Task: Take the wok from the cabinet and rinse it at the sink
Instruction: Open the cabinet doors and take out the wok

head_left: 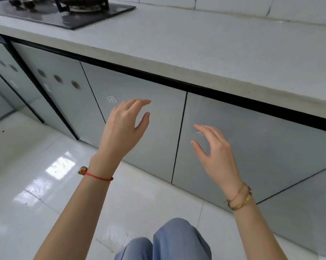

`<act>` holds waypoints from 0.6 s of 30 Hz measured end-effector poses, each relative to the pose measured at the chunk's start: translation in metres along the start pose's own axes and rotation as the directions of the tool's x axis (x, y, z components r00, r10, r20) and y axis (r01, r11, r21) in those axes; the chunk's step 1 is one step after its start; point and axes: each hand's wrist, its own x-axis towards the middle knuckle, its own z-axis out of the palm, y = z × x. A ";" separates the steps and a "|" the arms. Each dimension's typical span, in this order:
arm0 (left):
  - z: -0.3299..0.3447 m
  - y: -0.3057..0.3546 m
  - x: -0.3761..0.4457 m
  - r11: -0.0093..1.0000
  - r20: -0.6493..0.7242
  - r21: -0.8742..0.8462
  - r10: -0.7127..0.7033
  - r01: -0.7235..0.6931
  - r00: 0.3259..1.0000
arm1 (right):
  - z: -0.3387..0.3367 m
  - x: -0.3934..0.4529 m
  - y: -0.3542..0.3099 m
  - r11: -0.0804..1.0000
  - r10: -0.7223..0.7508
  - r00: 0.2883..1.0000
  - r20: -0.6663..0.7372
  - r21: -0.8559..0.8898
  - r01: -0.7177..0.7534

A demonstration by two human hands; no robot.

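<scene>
Head view: pale grey cabinet (145, 117) doors shut, flat, handleless.

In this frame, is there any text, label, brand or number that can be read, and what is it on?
None can be read.
Small white sticker on the cabinet door behind the left hand: printed marks, too small to read.
Pale sticker on the door with three round holes: blurred.
Gold bangle on the right wrist: engraved marks, too small to read.
</scene>
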 end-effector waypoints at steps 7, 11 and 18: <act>0.044 -0.002 0.023 0.993 -0.185 -0.086 0.066 -0.083 0.980 | 0.024 0.027 0.017 0.989 -0.150 0.968 -0.200 -0.040 0.145; 0.059 -0.003 0.044 0.992 -0.179 -0.116 0.022 -0.043 0.984 | 0.031 0.037 0.016 0.982 -0.186 0.957 -0.222 -0.068 0.176; 0.077 -0.001 0.070 0.887 -0.131 -0.457 -0.145 0.070 0.981 | 0.044 0.047 0.013 0.980 -0.189 0.966 -0.178 -0.098 0.173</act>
